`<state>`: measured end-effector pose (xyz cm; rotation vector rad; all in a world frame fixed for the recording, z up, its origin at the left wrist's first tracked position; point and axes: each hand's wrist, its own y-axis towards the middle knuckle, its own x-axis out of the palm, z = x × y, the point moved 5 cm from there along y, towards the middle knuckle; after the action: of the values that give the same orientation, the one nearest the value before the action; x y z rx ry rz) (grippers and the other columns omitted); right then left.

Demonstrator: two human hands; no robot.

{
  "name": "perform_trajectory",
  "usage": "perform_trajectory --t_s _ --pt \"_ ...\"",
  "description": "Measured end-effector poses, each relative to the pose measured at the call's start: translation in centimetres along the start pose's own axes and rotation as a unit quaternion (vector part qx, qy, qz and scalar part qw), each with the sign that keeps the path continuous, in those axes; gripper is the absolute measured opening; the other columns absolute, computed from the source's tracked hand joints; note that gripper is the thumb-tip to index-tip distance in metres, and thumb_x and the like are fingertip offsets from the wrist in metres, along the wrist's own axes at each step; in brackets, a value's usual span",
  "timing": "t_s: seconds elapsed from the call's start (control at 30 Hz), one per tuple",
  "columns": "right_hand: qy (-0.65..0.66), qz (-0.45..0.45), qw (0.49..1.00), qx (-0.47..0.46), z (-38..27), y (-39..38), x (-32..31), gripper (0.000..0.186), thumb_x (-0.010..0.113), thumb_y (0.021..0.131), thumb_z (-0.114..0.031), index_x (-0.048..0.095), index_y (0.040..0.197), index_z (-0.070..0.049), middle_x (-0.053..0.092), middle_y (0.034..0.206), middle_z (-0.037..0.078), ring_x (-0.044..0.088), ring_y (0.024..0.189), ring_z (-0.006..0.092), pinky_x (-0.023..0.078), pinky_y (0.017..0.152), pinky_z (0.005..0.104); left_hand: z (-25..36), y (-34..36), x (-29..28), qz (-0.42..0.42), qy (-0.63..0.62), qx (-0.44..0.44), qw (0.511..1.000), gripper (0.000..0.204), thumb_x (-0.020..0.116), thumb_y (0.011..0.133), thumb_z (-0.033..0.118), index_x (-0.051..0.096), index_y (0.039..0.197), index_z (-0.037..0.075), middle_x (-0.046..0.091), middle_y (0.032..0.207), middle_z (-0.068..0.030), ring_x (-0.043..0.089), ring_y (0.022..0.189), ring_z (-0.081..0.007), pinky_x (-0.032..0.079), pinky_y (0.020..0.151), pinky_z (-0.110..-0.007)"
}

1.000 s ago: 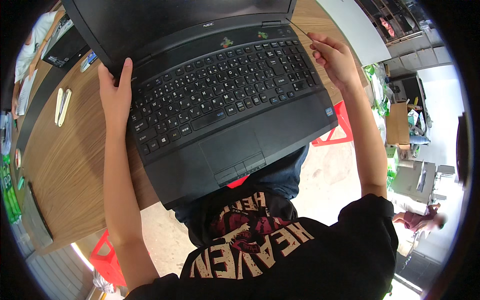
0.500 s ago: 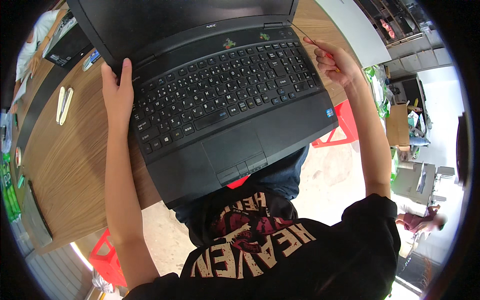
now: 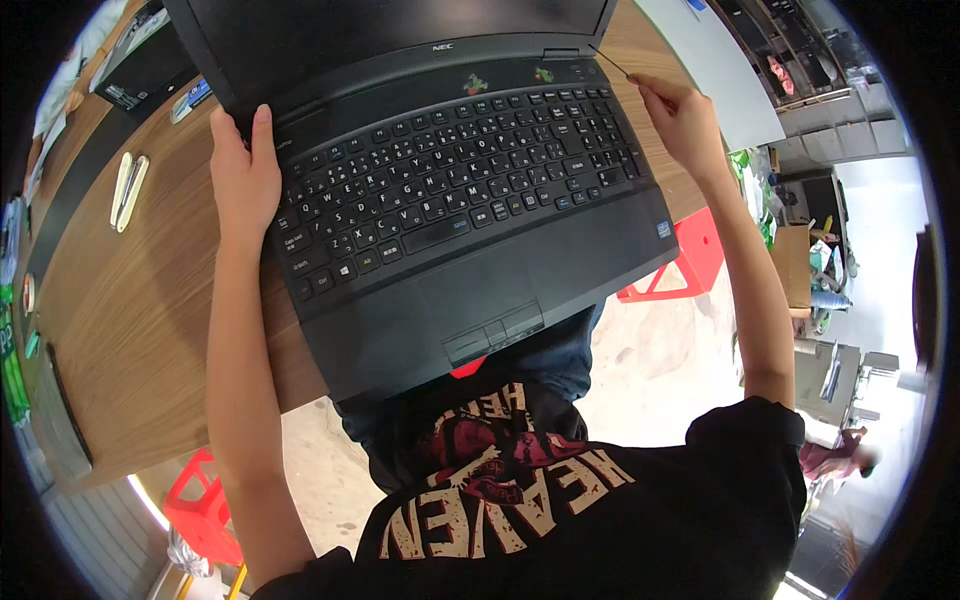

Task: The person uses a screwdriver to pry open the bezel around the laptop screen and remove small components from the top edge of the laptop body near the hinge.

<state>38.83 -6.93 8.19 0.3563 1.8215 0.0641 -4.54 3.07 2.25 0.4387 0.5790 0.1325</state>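
An open black laptop (image 3: 400, 335) lies over the table's near edge, its keyboard facing up and its raised screen (image 3: 350, 35) cut off by the top of the picture. My left hand (image 3: 247, 185) grips the laptop's left side near the hinge, thumb on top and the other fingers mostly hidden. Above the far right corner, my right hand (image 3: 685, 125) pinches a thin screwdriver (image 3: 610, 61). Its dark shaft slants up-left to the right hinge area; whether the tip touches the casing I cannot tell. The handle is hidden behind my fingers. Two small stickers (image 3: 473, 85) sit above the keys.
A slim cream-handled tool (image 3: 128, 192) lies on the wooden table (image 3: 160, 300) to the left. Beyond it stands a black box (image 3: 145, 65), with another person's arm at the far left. Red stools (image 3: 203, 510) stand below on both sides. A white tabletop (image 3: 715, 75) adjoins at the right.
My right hand has turned over, hiding the screwdriver's red handle that showed before. The shaft still points at the right hinge area. My left hand keeps its grip; the whole view has shifted slightly.
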Motion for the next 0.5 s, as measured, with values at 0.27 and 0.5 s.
perform_trajectory --t_s 0.27,0.5 --pt "-0.285 0.13 0.933 -0.178 -4.7 -1.6 -0.8 0.026 0.057 0.082 -0.012 0.068 0.104 -0.018 0.063 0.075 0.003 0.061 0.06 0.0253 0.048 0.053 0.0366 -0.8 0.2 -0.1 0.005 -0.034 0.017 0.999 0.032 0.051 0.095 0.032 0.045 0.103 0.001 0.056 0.083 -0.0157 0.055 0.072 -0.0281 0.044 0.07 -0.037" --pt "-0.242 0.152 0.947 -0.148 -3.7 -1.5 -0.4 0.022 0.056 0.081 -0.013 0.068 0.1 -0.013 0.063 0.07 0.005 0.061 0.059 0.0262 0.048 0.059 0.04 -0.4 0.1 -0.1 0.004 -0.023 -0.004 1.0 0.034 0.052 0.093 0.033 0.044 0.099 0.001 0.055 0.076 -0.0158 0.054 0.068 -0.0282 0.044 0.067 -0.038"
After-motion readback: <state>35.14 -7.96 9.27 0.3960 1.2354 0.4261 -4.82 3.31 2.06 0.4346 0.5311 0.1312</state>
